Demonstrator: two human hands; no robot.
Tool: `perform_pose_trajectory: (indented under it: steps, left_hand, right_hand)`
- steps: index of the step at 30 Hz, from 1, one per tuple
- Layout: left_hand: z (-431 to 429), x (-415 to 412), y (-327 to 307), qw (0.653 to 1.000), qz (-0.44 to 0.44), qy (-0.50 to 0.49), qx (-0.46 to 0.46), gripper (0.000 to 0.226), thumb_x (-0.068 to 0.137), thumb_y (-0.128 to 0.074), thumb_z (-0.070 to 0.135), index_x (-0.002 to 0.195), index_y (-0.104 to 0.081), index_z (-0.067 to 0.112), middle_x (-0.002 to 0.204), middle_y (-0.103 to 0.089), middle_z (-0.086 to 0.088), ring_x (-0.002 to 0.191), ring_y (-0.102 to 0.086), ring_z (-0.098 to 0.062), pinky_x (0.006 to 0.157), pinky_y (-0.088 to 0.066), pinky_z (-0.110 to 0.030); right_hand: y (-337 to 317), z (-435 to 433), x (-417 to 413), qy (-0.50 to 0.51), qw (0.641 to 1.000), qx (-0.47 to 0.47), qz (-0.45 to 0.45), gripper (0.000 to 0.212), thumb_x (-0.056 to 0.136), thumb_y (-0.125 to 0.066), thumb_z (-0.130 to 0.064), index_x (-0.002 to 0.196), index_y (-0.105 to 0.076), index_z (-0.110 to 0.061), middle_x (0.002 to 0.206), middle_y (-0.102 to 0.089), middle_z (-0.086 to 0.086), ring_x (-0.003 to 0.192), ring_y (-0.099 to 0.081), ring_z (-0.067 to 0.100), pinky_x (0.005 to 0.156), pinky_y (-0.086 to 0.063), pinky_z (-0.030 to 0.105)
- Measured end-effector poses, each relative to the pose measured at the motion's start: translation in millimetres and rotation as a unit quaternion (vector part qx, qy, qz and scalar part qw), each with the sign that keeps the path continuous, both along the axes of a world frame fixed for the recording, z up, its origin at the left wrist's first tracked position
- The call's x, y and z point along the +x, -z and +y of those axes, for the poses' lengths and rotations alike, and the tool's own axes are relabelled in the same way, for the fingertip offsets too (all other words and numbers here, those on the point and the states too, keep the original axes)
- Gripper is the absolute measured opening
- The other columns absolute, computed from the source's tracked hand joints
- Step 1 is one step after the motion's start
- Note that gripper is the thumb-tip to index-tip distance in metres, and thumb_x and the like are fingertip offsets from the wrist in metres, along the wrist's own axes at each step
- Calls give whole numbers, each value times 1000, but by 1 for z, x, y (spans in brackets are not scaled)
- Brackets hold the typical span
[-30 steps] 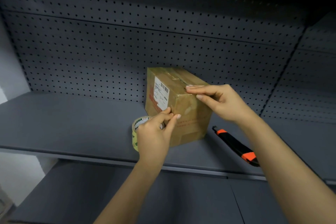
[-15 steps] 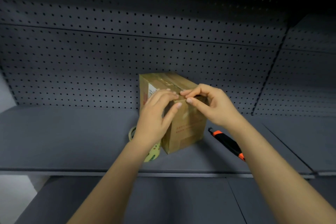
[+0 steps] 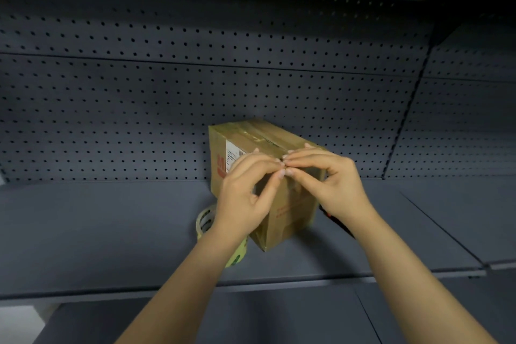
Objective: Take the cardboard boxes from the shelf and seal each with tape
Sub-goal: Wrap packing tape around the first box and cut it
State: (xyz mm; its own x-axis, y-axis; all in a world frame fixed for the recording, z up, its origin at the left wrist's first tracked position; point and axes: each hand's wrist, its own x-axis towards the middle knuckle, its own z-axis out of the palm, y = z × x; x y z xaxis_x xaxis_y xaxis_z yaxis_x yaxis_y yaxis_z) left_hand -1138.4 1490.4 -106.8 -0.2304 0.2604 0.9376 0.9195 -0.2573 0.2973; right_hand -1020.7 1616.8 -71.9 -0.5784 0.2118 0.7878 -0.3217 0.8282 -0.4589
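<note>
box [image 3: 290, 215] pinched by left grip [image 3: 245, 190], right grip [image 3: 332, 179]

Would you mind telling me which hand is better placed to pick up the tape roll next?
Probably the left hand: the tape roll lies on the shelf right beside its wrist, left of the cardboard box, while the right hand is across the box.

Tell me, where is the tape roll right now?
In the head view, the tape roll sits on the grey shelf just left of the cardboard box, partly hidden behind the wrist of the left hand.
</note>
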Motion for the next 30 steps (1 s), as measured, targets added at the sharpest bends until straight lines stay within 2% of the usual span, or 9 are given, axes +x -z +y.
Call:
perform_pose_trajectory:
  steps: [3,6,8,11,14,17,23,27,30]
  left_hand:
    - [-2,-3,-5,999,25,6,-24,4,89,-70,8,90,-73,6,97,-69,3,100,-57,0,99,-41,-21]
    - [-4,-2,-10,996,34,60,-56,15,93,-65,13,102,-75,8,109,-71,4,110,-59,-2,107,-40,-27]
    - [-7,-4,-15,991,36,66,-110,26,98,-56,20,118,-71,10,122,-65,6,120,-56,-5,113,-35,-28]
    - [-13,-30,-23,985,-29,-34,-166,39,104,-44,34,136,-57,17,139,-55,6,135,-44,-10,119,-27,-35]
    - [-25,-67,-22,971,-14,-132,-197,50,100,-39,48,133,-59,17,142,-54,3,137,-42,-13,121,-19,-32]
    - [-39,-94,-17,969,-10,-96,-230,51,94,-44,54,131,-63,25,137,-57,12,134,-45,-5,115,-27,-23]
    - [-35,-104,-18,990,13,-47,-134,32,84,-73,36,109,-75,15,112,-70,8,112,-63,-5,103,-47,-30]
    - [-36,-92,-13,991,-109,-7,-71,32,78,-77,25,106,-75,11,112,-72,1,112,-64,-3,99,-47,-19]
    - [-35,-80,-5,960,-273,38,-48,43,85,-71,27,126,-65,20,131,-63,7,123,-57,-2,102,-47,-20]
  right_hand:
    - [3,0,2,19,999,26,6,17,83,-76,-22,97,-78,-13,103,-74,-3,108,-66,8,111,-39,37]
    - [4,-3,14,30,999,12,-13,22,83,-73,-34,95,-73,-15,106,-72,-6,108,-64,7,116,-30,33]
    - [0,-2,21,43,999,-2,-19,33,75,-78,-43,85,-64,-15,101,-70,-6,103,-65,9,108,-38,28]
    - [-8,5,29,70,997,-13,-35,39,73,-82,-41,79,-58,-11,96,-68,-4,100,-65,10,90,-49,24]
    - [-3,14,32,88,995,-18,-35,16,82,-76,-25,87,-67,-13,102,-71,-9,106,-65,4,96,-50,28]
    - [9,21,31,69,996,-58,-2,14,84,-73,-16,97,-74,-13,109,-72,-6,115,-63,9,105,-47,35]
    - [12,33,21,55,992,-111,37,17,81,-74,-15,96,-74,-9,106,-74,5,113,-66,16,104,-48,44]
    - [20,27,15,75,973,-210,54,23,81,-76,-13,104,-74,-15,121,-69,0,120,-60,9,104,-48,34]
    - [32,21,9,113,963,-242,30,40,92,-66,-17,131,-60,-25,138,-57,-8,127,-51,-2,105,-43,20]
